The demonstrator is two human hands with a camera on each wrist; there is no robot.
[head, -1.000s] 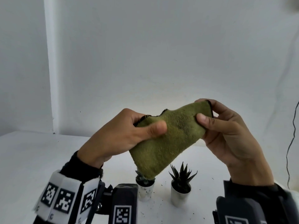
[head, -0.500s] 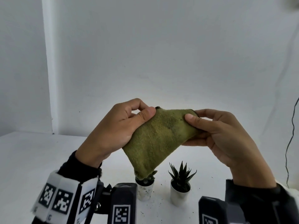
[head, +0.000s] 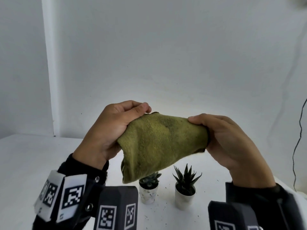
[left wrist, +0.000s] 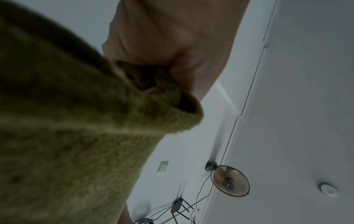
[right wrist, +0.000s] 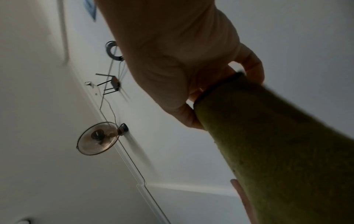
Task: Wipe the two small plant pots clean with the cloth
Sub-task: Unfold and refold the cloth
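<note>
An olive-green cloth (head: 159, 143) hangs in the air between my two hands, well above the table. My left hand (head: 116, 127) grips its left end, fingers curled around the fabric (left wrist: 162, 84). My right hand (head: 221, 135) pinches its right end (right wrist: 226, 91). The cloth has a dark smudge near its top. Below it stand two small white plant pots: the left pot (head: 148, 195), speckled with dirt, is partly hidden behind the cloth's lower corner; the right pot (head: 184, 198) holds a spiky dark succulent (head: 186, 177).
Dark soil crumbs (head: 163, 208) lie scattered on the white table (head: 33, 156) around the pots. A black cable (head: 299, 146) hangs down the wall at the right. A white wall rises close behind the table.
Both hands have lowered slightly and turned the cloth, drawing its top edge flatter and wider between them. The right hand's fingers now curl over the cloth's right end.
</note>
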